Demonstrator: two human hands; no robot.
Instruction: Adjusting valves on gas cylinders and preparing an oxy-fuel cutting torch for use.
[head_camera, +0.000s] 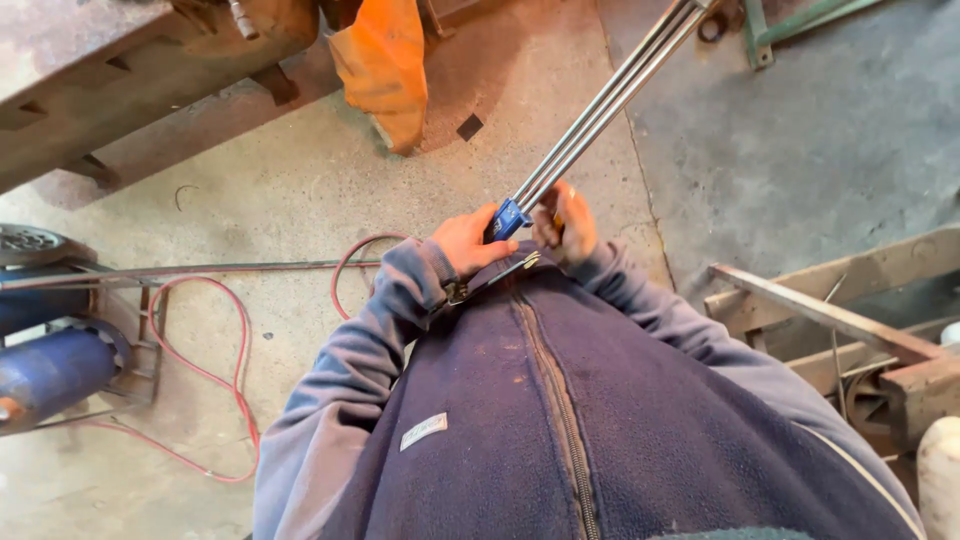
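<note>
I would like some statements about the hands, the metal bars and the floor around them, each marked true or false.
1. The left hand holds a blue tool against the metal bars. True.
2. The right hand rests on the floor. False: it is up at the near end of the bars, beside the blue tool.
3. A red hose lies on the concrete floor. True.
4. The bars are bent into a circle. False: they run straight, away from the person.
5. The person wears a yellow jacket. False: the fleece jacket is dark blue with a zip.
</note>
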